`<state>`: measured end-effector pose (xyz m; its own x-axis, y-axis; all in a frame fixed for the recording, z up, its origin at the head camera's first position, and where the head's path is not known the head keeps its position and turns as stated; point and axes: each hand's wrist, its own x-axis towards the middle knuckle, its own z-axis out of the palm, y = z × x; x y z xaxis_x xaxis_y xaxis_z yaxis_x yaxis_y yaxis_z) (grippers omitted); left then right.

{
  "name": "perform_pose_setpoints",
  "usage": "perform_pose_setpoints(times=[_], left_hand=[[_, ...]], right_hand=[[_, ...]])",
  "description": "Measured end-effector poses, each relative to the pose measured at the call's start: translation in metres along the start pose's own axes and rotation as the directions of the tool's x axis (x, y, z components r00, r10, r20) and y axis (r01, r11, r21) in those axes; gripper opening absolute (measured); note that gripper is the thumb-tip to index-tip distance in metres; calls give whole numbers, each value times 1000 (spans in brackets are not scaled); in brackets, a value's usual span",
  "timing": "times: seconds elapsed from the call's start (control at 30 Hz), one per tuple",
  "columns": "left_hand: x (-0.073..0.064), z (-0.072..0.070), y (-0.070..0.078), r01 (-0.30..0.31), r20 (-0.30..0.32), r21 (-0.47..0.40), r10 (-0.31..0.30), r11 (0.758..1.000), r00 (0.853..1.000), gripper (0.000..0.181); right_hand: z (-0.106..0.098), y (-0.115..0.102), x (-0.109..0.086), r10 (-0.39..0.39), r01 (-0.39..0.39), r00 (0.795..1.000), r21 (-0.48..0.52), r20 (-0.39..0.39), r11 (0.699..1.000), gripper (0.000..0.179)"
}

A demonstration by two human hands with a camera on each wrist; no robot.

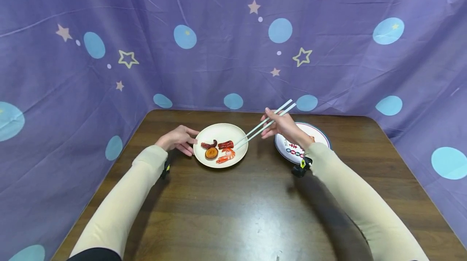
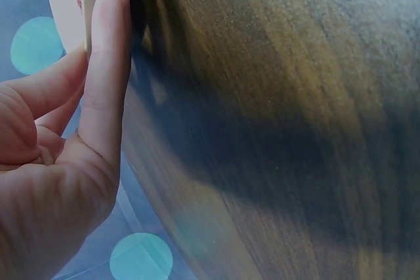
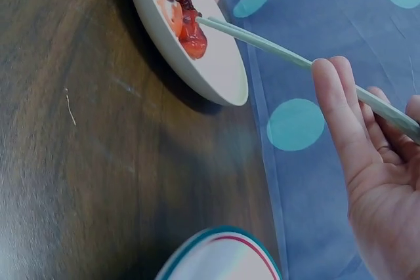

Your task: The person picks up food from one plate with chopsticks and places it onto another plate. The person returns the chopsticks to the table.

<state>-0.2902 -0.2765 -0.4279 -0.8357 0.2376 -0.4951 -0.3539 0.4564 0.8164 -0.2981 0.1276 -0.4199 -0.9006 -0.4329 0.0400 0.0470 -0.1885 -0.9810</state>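
My left hand holds the left rim of a cream plate, which stands on the table. On it lie a shrimp, a round orange-brown piece, a red glazed meat piece and a dark red piece with a curled end. My right hand grips a pair of pale green chopsticks, their tips over the plate's right side. In the right wrist view the chopstick tips appear at the red glazed piece; whether they touch it I cannot tell.
A white plate with a blue rim and printed red marks stands at the right, partly under my right hand and wrist. Something orange on it is mostly hidden. The brown wooden table ends at a purple patterned curtain.
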Motion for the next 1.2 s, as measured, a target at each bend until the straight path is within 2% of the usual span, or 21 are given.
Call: perform_pose_setpoints(times=[0.17,0.47,0.63,0.9,1.2], left_hand=[[-1,-1,-1,-7,3,2,7,1000,1000,61],[2,0,-3,-8,-6,8,8,1000,1000,60],[1,0,-2,-10,-6,7,11,1000,1000,60],[-1,-1,0,-15,-3,5,15,1000,1000,61],[1,-1,-2,-9,2,-11,9,1000,1000,61]], right_hand=[[-7,-4,-4,-15,16,1000,12,-24,1000,39],[-28,-12,-14,-26,26,998,-2,-65,1000,50],[-40,-16,-22,-33,31,994,-27,-104,999,46],[-58,-20,-32,-86,83,989,-26,-123,996,47],[-77,-18,-50,-88,91,990,28,-108,995,40]])
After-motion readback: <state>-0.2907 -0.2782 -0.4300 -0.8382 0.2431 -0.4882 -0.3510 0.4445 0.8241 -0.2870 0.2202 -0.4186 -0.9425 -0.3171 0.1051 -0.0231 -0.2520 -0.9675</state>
